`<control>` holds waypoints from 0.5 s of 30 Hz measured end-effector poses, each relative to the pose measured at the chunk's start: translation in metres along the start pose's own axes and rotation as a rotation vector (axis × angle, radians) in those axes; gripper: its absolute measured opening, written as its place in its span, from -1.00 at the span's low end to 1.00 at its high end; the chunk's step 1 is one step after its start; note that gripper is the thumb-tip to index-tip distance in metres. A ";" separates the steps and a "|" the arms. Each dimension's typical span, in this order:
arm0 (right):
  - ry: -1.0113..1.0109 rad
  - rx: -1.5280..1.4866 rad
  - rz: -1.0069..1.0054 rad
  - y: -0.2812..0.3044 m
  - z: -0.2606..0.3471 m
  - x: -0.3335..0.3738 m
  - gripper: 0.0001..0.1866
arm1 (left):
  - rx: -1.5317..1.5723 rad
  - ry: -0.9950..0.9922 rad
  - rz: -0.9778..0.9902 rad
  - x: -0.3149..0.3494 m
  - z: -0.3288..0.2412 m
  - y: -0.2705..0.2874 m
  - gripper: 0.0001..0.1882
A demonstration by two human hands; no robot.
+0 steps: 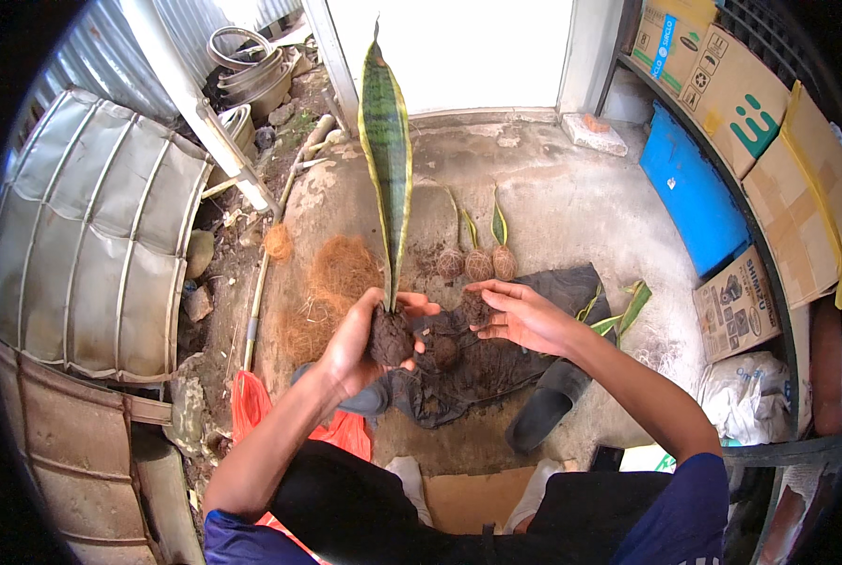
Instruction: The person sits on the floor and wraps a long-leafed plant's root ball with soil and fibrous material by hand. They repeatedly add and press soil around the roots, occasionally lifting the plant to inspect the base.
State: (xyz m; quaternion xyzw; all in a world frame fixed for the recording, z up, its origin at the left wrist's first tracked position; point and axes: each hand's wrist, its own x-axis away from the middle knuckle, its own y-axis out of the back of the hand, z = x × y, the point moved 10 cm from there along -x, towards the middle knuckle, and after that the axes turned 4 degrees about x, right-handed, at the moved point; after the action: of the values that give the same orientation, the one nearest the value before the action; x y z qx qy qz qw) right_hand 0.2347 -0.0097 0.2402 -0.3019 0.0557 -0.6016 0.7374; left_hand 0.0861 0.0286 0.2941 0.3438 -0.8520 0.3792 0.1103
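Observation:
My left hand (347, 350) is wrapped round the base of a tall snake plant (385, 179), a single upright green leaf with yellow edges. Dark, moist soil is packed into a ball (392, 339) about its foot, against my palm and fingers. In my right hand (526, 318) a small soil clump (475, 306) is pinched between thumb and fingers, just right of the ball. Below both hands lies a black sheet (458, 391) with loose soil on it. Beyond it stand several small snake plants, their root balls (477, 264) bound with string.
Brown coconut fibre (341, 273) lies left of the sheet, near a red plastic bag (251, 407). Cut snake plant leaves (633, 306) and a dark slipper (543, 416) are at right. Cardboard boxes (736, 99) and a blue panel (689, 193) line the right; a pipe (256, 320) runs along the left.

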 end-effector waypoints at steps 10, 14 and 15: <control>0.150 0.499 -0.104 -0.032 0.074 0.002 -0.62 | -0.068 -0.072 -0.034 0.009 -0.011 -0.025 -0.52; 0.194 0.537 -0.113 -0.049 0.078 0.002 -0.63 | -0.057 -0.033 -0.025 0.014 -0.006 -0.027 -0.56; 0.226 0.543 -0.122 -0.052 0.080 0.002 -0.63 | -0.071 -0.039 -0.029 0.014 -0.006 -0.028 -0.57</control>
State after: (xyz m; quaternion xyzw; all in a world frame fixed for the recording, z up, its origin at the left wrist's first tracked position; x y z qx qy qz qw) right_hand 0.2264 0.0134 0.3324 -0.0276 -0.0439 -0.6674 0.7429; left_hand 0.0936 0.0123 0.3200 0.3595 -0.8617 0.3404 0.1111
